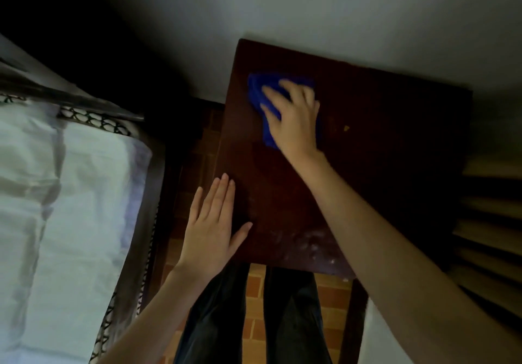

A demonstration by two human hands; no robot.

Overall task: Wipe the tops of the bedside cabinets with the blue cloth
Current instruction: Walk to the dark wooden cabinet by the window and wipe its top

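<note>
A dark brown wooden bedside cabinet point(381, 152) fills the middle right, its top seen from above. The blue cloth point(258, 90) lies bunched on the far left part of the top. My right hand point(293, 118) presses flat on the cloth, fingers spread over it and covering most of it. My left hand point(213, 225) rests flat on the cabinet's near left edge, fingers together, holding nothing. Pale dusty smears point(310, 245) show near the front edge of the top.
A bed with white bedding point(62, 208) and a dark patterned frame point(113, 126) stands at the left, with a narrow gap to the cabinet. A pale wall point(310, 10) is behind. Slatted wooden furniture point(488, 236) stands at the right. My legs are on an orange tiled floor point(255, 321).
</note>
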